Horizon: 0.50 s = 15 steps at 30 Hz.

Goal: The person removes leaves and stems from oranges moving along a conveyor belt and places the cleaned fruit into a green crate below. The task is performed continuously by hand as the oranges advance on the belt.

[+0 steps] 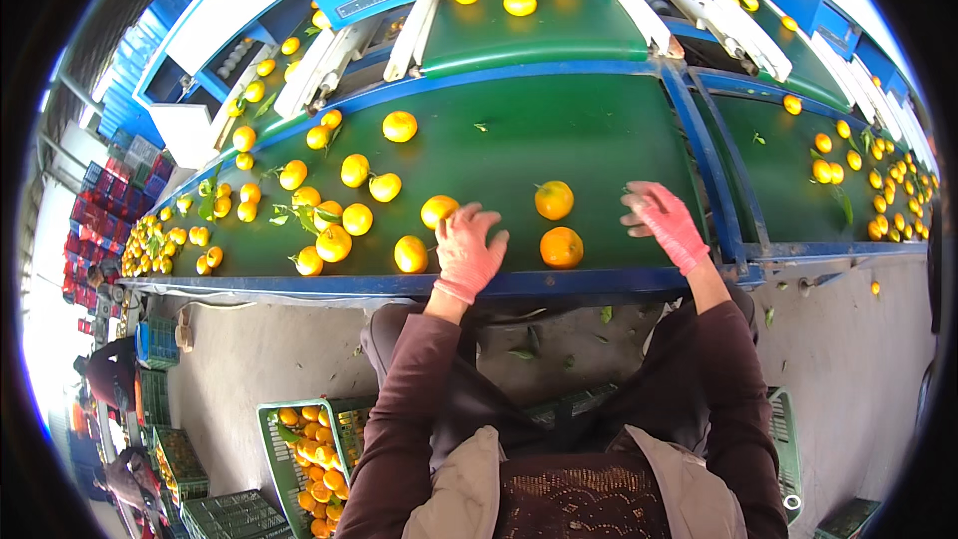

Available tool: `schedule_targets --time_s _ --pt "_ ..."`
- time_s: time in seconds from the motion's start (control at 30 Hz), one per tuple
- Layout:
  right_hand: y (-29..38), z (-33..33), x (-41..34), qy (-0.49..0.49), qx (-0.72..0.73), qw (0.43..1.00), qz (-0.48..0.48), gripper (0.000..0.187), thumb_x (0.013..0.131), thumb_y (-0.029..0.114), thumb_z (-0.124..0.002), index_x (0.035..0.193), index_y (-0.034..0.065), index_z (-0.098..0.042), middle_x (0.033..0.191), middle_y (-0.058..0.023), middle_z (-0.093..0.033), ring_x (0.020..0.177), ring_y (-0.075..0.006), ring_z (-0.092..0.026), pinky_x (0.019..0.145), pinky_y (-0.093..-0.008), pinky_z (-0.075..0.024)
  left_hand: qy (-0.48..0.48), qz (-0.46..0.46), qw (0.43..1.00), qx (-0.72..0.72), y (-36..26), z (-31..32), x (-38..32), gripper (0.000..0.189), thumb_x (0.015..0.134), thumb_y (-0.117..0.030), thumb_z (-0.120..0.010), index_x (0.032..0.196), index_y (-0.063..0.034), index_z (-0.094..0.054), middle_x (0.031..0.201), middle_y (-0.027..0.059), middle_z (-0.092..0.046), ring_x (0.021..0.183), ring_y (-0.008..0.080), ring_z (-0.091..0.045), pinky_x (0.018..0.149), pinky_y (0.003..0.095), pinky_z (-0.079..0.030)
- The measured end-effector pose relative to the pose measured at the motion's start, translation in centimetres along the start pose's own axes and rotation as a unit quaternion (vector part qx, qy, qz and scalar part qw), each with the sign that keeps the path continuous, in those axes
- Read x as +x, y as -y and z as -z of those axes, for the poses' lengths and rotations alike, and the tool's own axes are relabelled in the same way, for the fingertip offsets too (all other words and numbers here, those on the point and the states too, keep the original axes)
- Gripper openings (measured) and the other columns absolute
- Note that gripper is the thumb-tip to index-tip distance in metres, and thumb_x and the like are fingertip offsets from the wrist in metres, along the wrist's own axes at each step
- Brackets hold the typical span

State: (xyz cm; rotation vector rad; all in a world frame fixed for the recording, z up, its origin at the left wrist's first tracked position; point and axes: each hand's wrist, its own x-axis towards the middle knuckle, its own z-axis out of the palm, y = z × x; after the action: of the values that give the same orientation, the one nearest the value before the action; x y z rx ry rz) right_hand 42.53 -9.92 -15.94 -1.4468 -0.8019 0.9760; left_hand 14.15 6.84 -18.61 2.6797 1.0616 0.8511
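My left hand (470, 247), in a pink glove, is over the front of a green conveyor belt (479, 165). Its fingers are apart beside a mandarin (438, 209) and partly overlap it; whether they touch it I cannot tell. Another mandarin (411, 254) lies left of that wrist. My right hand (662, 223), also gloved in pink and slightly blurred, is over the belt's right part with fingers spread and nothing in them. Between the hands lie a yellow-orange mandarin (554, 200) and a deeper orange one (561, 248). Several more mandarins (334, 242), some with leaves, are spread to the left.
A blue metal rail (554, 281) edges the belt in front of me. Blue dividers (703, 157) separate it from a right-hand belt (778, 172) bearing mandarins. A green crate (267, 457) of mandarins stands at my left, another crate (784, 449) at my right. People (112, 374) are far left.
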Motion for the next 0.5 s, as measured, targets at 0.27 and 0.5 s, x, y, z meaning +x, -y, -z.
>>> schedule_targets --time_s 0.27,0.5 --pt "-1.9 0.8 0.3 -0.033 -0.234 0.97 0.062 0.019 0.085 0.019 -0.061 0.1 0.0063 -0.062 0.081 -0.0101 -0.065 0.07 -0.0181 -0.064 0.063 -0.0303 -0.0506 -0.166 0.187 0.942 0.225 14.8 1.8 6.9 0.055 0.071 -0.03 -0.07 0.123 -0.0174 -0.056 0.131 0.0227 -0.046 0.111 0.0362 -0.053 0.09 0.0445 -0.048" --pt "-2.0 -0.4 0.8 -0.006 -0.307 0.95 0.06 0.024 0.084 0.022 -0.062 0.099 0.0039 -0.063 0.09 -0.0135 -0.066 0.083 -0.0271 -0.064 0.073 -0.0363 -0.0506 -0.047 0.325 0.936 0.126 21.1 4.7 7.7 0.034 0.074 -0.021 -0.065 0.108 -0.0235 -0.067 0.123 0.02 -0.051 0.107 0.0342 -0.057 0.093 0.0389 -0.047"
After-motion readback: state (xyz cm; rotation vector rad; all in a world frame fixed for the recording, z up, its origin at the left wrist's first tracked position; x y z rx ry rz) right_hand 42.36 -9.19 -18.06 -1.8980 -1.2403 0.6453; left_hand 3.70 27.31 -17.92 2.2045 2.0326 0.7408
